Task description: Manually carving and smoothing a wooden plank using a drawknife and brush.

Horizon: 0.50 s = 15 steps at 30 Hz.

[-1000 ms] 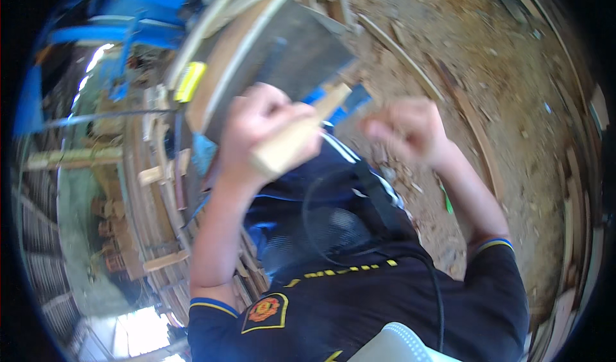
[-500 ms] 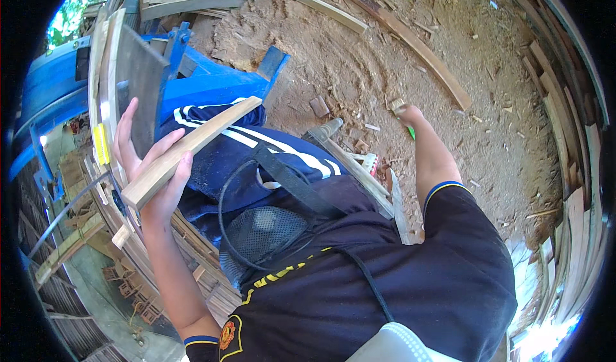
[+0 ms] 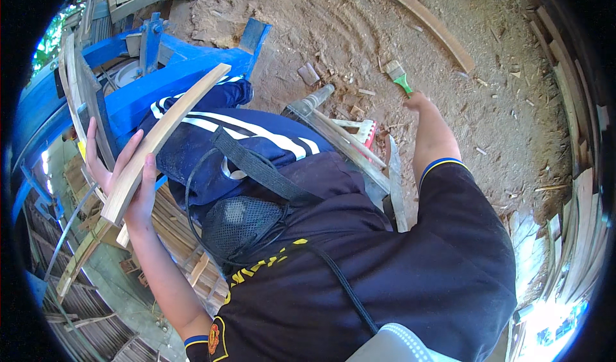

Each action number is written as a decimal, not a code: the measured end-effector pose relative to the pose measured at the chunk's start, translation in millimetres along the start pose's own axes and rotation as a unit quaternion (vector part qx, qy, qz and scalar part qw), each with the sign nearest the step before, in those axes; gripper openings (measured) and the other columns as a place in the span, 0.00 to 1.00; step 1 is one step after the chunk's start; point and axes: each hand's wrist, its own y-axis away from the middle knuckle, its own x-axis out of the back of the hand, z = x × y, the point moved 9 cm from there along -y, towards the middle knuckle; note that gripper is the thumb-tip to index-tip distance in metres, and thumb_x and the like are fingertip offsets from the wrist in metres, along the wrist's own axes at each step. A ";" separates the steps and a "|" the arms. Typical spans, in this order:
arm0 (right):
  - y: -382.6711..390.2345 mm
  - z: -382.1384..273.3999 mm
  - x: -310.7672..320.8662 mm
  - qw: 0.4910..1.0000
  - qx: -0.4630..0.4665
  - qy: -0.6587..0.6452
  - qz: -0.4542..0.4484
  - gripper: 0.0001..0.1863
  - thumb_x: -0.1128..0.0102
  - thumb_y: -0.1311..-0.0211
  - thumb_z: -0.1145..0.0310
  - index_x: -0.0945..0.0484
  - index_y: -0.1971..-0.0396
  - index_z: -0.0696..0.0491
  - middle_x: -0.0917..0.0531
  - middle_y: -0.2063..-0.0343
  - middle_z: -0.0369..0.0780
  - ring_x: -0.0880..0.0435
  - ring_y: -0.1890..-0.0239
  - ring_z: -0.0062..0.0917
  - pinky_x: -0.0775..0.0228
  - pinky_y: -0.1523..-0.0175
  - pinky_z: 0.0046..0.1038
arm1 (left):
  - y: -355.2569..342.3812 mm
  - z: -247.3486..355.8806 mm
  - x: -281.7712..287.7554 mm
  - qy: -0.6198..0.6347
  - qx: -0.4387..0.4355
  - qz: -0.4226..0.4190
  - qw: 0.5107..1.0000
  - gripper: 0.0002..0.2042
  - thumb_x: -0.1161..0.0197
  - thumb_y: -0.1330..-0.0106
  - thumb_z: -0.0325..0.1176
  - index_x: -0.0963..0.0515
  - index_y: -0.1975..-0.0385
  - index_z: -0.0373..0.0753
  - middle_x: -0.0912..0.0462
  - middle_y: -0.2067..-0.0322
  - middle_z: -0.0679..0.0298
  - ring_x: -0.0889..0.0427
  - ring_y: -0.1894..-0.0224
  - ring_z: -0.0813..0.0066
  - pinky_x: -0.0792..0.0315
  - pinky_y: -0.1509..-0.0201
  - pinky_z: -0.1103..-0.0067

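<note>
A pale wooden strip (image 3: 168, 134) lies slantwise across my left hand (image 3: 139, 205), the thumb closed against its near side. Two fingers of that hand stretch out past the strip's far side. Out to the right, my right hand (image 3: 418, 101) grips a paintbrush (image 3: 400, 82) by its green handle, its pale bristles pointing away from me over the dirt floor. Part of the right hand's fingers is hidden. The strip's far end reaches over my dark blue trousers (image 3: 218, 125) with white stripes.
Blue machine framing (image 3: 173, 83) stands at the left, beside the wooden strip. A red and white stool (image 3: 364, 134) and timber pieces are close to my legs. Stacked boards (image 3: 581, 234) line the right side. A long plank (image 3: 430, 25) lies on the dirt floor among wood scraps.
My right hand has swung the paintbrush up, so its bristles and green handle now show fully. My left hand and the strip sit farther left and lower, and the whole view has shifted.
</note>
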 end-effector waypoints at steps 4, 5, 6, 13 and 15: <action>-9.7 11.5 -5.3 1.000 -0.007 -0.003 0.028 0.36 0.34 0.57 0.48 0.28 0.42 0.39 0.34 0.37 0.44 0.40 0.33 0.41 0.50 0.30 0.41 | -1.6 3.3 -1.8 0.015 -0.005 -0.001 1.000 0.14 0.35 0.43 0.39 0.16 0.58 0.45 0.42 0.33 0.59 0.47 0.32 0.59 0.57 0.29 0.64; -11.3 6.5 -8.7 1.000 -0.006 -0.005 0.024 0.36 0.34 0.57 0.48 0.28 0.42 0.39 0.34 0.37 0.44 0.40 0.33 0.41 0.50 0.30 0.41 | -0.8 3.6 -2.0 0.013 -0.007 -0.005 1.000 0.14 0.35 0.43 0.39 0.16 0.58 0.45 0.42 0.33 0.59 0.47 0.32 0.59 0.57 0.29 0.64; -14.5 3.3 -14.6 1.000 -0.004 -0.027 0.010 0.34 0.36 0.54 0.51 0.27 0.43 0.43 0.35 0.37 0.45 0.40 0.33 0.39 0.53 0.30 0.42 | 0.2 2.6 0.7 -0.003 -0.007 -0.002 1.000 0.14 0.34 0.44 0.41 0.16 0.59 0.45 0.41 0.34 0.56 0.45 0.33 0.56 0.54 0.30 0.62; -59.2 28.3 -53.1 0.999 0.033 0.008 -0.037 0.34 0.35 0.53 0.53 0.27 0.44 0.48 0.41 0.34 0.45 0.44 0.31 0.38 0.55 0.29 0.43 | 1.8 -1.0 -4.6 0.006 -0.002 -0.008 1.000 0.15 0.33 0.44 0.42 0.16 0.59 0.43 0.44 0.34 0.52 0.44 0.33 0.53 0.52 0.30 0.61; -61.5 30.3 -58.9 0.998 0.022 -0.008 -0.055 0.35 0.34 0.53 0.53 0.28 0.43 0.48 0.43 0.32 0.44 0.46 0.30 0.37 0.56 0.29 0.43 | 0.5 0.2 -4.0 0.005 -0.005 -0.006 1.000 0.15 0.33 0.44 0.42 0.16 0.59 0.43 0.44 0.34 0.52 0.44 0.33 0.53 0.52 0.30 0.61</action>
